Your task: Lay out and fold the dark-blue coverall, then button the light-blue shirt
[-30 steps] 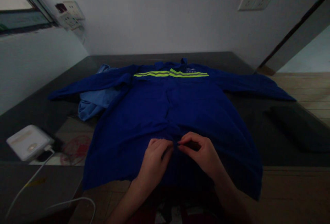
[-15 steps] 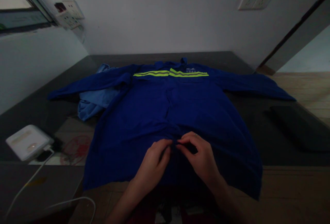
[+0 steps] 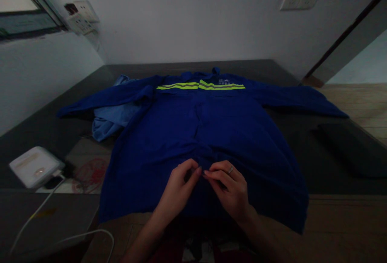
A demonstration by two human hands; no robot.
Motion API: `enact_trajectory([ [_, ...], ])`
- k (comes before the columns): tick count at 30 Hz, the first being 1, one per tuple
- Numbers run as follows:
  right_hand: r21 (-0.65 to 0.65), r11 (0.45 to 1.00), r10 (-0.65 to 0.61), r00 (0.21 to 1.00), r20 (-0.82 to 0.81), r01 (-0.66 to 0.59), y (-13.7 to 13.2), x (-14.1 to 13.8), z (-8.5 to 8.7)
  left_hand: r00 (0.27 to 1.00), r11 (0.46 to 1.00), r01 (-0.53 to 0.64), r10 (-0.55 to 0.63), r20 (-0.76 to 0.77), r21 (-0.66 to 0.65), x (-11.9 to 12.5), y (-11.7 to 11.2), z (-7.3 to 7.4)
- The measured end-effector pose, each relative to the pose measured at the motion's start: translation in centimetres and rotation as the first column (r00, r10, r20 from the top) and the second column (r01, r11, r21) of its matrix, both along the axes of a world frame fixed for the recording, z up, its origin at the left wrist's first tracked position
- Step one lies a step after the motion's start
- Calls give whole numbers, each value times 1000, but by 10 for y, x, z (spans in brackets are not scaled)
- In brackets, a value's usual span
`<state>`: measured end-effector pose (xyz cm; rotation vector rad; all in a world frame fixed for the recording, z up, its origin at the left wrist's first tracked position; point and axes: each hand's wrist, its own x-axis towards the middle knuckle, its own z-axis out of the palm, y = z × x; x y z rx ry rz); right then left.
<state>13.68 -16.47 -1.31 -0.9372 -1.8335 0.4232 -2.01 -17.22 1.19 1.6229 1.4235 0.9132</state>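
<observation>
My left fingers [image 3: 193, 178] and right fingers [image 3: 218, 175] are pinching the blue long-sleeved cloth jacket [image 3: 169, 124], its front opening [image 3: 198, 120] running between them toward the dark surface's [image 3: 296, 134] far edge.

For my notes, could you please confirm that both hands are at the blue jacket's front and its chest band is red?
Not quite: the head view shows a yellow-green and grey chest band, not red; the left hand and right hand are at the front of the blue jacket.
</observation>
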Motion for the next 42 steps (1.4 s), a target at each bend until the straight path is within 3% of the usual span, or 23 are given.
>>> enact_trajectory([
  [6,-95,995,-10,994,-107,0,0,-1,7,999,999,-53,53,-9,8,2,-1,-2],
  [13,-237,971,-73,977,-201,24,2,0,12,997,999,-10,13,-76,38,2,-3,-2],
  [20,-285,959,-83,969,-234,14,0,0,16,992,996,-10,22,-125,91,5,-3,0],
  [30,-544,828,-117,908,-402,-134,4,1,16,957,992,17,20,-289,122,8,-3,3],
  [33,-549,821,-72,927,-368,-154,5,3,18,962,993,4,29,-273,122,7,-3,1],
  [37,-487,865,2,971,-240,-122,6,3,20,966,992,-14,47,-256,129,4,-4,-2],
  [42,-435,900,-28,994,-102,-19,2,6,20,967,994,-21,47,-249,108,2,-9,-3],
])
